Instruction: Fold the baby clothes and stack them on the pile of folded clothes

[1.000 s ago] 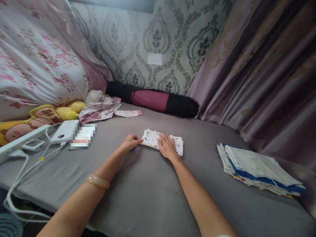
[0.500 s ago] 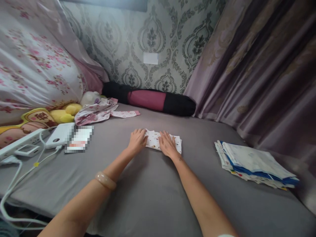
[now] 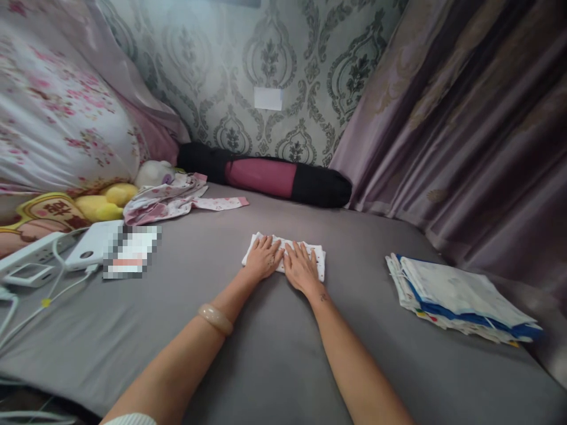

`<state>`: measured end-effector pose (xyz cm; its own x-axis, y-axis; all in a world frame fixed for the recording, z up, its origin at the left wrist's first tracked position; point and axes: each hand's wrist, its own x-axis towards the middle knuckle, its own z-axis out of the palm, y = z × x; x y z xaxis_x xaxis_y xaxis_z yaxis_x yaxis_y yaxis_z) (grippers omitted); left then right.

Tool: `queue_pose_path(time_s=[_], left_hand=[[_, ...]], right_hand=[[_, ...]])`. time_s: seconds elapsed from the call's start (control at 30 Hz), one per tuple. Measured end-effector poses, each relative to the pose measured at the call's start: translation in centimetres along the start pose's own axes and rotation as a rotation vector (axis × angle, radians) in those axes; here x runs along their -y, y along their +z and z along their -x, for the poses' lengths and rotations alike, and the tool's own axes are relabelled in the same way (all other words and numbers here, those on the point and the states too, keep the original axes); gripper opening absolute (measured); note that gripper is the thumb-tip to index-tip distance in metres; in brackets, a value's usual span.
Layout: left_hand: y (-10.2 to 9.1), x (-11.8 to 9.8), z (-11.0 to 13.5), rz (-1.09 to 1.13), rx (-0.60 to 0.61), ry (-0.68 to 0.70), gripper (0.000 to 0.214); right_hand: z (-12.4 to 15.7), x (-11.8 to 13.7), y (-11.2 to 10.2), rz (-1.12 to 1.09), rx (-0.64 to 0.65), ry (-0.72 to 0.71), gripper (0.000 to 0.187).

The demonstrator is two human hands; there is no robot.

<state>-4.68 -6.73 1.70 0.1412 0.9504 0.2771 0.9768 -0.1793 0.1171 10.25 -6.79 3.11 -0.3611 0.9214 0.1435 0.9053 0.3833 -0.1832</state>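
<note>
A folded white cloth with small printed spots (image 3: 321, 265) lies flat on the grey bed sheet (image 3: 266, 342), straight ahead of me. My left hand (image 3: 264, 258) rests palm down on its left part, fingers spread. Close beside it, my right hand (image 3: 302, 264) lies on the right half, also flat with fingers apart. Both palms press on the fabric and neither grips it. The hands cover much of the cloth's middle, so its exact kind is hard to make out.
To the right lies a stack of folded cloths (image 3: 465, 295), white and blue. A black and maroon long bag (image 3: 261, 177) lies along the wall. At left are a crumpled pink-and-white garment (image 3: 163, 200), yellow plush toys (image 3: 106, 200), a power strip (image 3: 39, 254) and a white charger box (image 3: 95, 245) with cables.
My left hand has moved right, from the cloth's left edge onto its top, nearer my right hand. The cloth's left end now shows. My right hand stays nearly in place. The view shifted slightly.
</note>
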Motion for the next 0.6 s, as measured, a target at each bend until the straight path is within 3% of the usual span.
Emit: queue_pose_path(time_s=[0.4,0.5,0.6], left_hand=[[-1.1,-0.1,0.2,-0.028,-0.011,0.032,0.053],[-1.4,0.1,0.4,-0.045,-0.069,-0.002,0.053],[-1.2,0.6,0.5,-0.056,-0.052,-0.038,0.053]], right_hand=[[-0.1,-0.2,-0.6,0.007,0.018,0.018,0.051],[0.0,-0.4,-0.9,0.04,-0.028,0.052,0.052],[0.2,-0.6,-0.8,0.06,-0.005,0.078,0.052]])
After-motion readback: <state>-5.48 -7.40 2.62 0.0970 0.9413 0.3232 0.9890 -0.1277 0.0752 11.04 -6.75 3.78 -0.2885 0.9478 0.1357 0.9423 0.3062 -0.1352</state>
